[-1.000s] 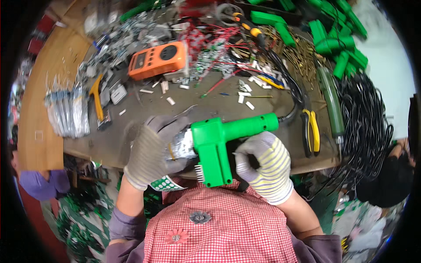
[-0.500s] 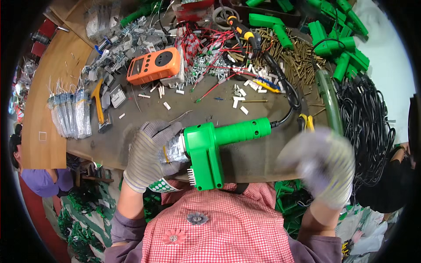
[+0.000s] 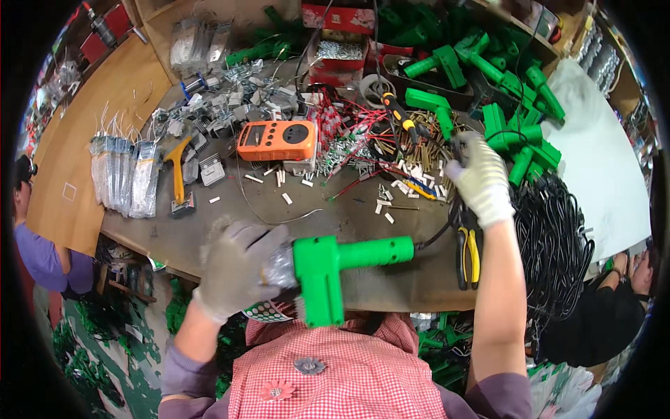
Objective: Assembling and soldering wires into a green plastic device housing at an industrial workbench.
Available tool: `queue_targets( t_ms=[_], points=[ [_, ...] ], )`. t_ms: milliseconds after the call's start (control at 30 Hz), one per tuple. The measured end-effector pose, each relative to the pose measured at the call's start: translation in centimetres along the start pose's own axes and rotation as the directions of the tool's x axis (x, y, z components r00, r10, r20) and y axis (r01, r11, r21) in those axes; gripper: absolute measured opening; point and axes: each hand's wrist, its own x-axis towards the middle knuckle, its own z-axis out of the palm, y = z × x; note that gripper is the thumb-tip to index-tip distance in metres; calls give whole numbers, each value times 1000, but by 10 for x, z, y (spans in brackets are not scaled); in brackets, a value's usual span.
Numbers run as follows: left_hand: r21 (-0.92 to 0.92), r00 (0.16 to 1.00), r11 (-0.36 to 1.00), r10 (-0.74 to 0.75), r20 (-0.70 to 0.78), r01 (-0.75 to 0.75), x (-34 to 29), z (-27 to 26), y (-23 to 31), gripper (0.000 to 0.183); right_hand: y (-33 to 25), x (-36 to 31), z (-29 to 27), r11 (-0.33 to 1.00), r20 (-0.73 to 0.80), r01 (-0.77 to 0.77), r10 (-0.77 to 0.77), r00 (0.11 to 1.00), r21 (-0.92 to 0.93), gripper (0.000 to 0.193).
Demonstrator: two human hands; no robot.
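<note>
My gloved left hand [image 3: 244,269] is closed round the clear-wrapped end of a green corded power tool [image 3: 319,279]. The tool's round handle points right, and its block-shaped body hangs down over the table's front edge. From the handle a black power cord [image 3: 436,234] runs up to my gloved right hand [image 3: 481,178]. That hand reaches far over the table, fingers closed on a dark part of the cord, seemingly its plug end; the fingers partly hide it. Beside my right forearm lie yellow-and-black pliers [image 3: 467,257].
An orange meter [image 3: 277,141] stands among metal parts and red wires. Farther left are a yellow-handled scraper [image 3: 178,171] and wrapped strips [image 3: 125,174]. Green housings [image 3: 520,143] and a heap of black cords [image 3: 555,244] lie right. A screwdriver [image 3: 400,115] is at the back.
My right hand has moved from the table's front right up and forward to the cord. The tool stays in my left hand, slightly lower in view. The view has shifted to take in more of the back.
</note>
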Motion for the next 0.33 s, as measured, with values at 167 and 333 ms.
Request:
queue_targets(
  t_ms=[167,333],
  points=[
    [-553,971,800,-158,178,231,-73,-74,-44,97,-107,-46,-70,481,-56,-18,139,989,877,49],
    [-992,980,44,-169,108,117,-23,-57,13,106,-203,-53,-31,404,-204,366,-391,898,839,56]
  ],
)
